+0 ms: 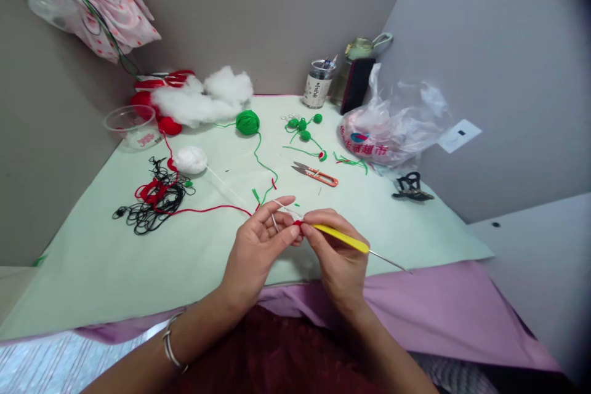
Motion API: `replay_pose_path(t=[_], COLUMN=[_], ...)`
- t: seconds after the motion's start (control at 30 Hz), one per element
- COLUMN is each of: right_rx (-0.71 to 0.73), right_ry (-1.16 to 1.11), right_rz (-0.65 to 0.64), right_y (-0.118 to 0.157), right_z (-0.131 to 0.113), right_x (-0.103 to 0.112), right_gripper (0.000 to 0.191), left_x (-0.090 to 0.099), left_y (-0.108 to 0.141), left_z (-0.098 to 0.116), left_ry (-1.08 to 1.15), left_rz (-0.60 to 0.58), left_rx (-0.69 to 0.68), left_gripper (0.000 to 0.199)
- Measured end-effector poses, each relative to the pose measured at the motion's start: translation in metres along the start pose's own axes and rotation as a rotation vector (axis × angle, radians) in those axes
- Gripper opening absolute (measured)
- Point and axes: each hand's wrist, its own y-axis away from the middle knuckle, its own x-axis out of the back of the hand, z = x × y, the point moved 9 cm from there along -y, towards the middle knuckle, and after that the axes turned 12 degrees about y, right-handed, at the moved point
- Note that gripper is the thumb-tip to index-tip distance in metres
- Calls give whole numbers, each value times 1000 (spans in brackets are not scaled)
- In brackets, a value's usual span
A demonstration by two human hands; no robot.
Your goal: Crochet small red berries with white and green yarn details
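Observation:
My left hand (pixel 256 243) pinches a small red and white crochet piece (pixel 298 222), with white yarn looped over its raised forefinger. In my right hand (pixel 339 258) is a yellow-handled crochet hook (pixel 344 237), its working tip at the piece and its thin metal rear end pointing right. White yarn runs from the piece back to a white yarn ball (pixel 190 160) on the left. A red strand (pixel 207 208) leads from a red and black yarn tangle toward my left hand. Fingers partly hide the piece and the hook's tip.
Thread snips (pixel 318 175) lie beyond my hands, near green crocheted balls (pixel 302 126). A green yarn ball (pixel 248 122) and white stuffing (pixel 198 101) sit at the back, a plastic bag (pixel 388 129) at right. Tangled black yarn (pixel 152 209) and a plastic cup (pixel 133 129) are left.

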Motion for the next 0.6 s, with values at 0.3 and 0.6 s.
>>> replay_pose_path(t=[0.3,0.6], right_rx=[-4,420], right_ry=[16,251], right_rz=[22,11], right_y=[2,17], right_z=[6,-23], right_x=[4,-2], right_gripper=[14,32], left_x=[-1,0], left_y=[0,1], left_z=[-5,-14], left_ry=[106,315], left_rz=[20,85], left_rx=[127,234], left_gripper=[48,36])
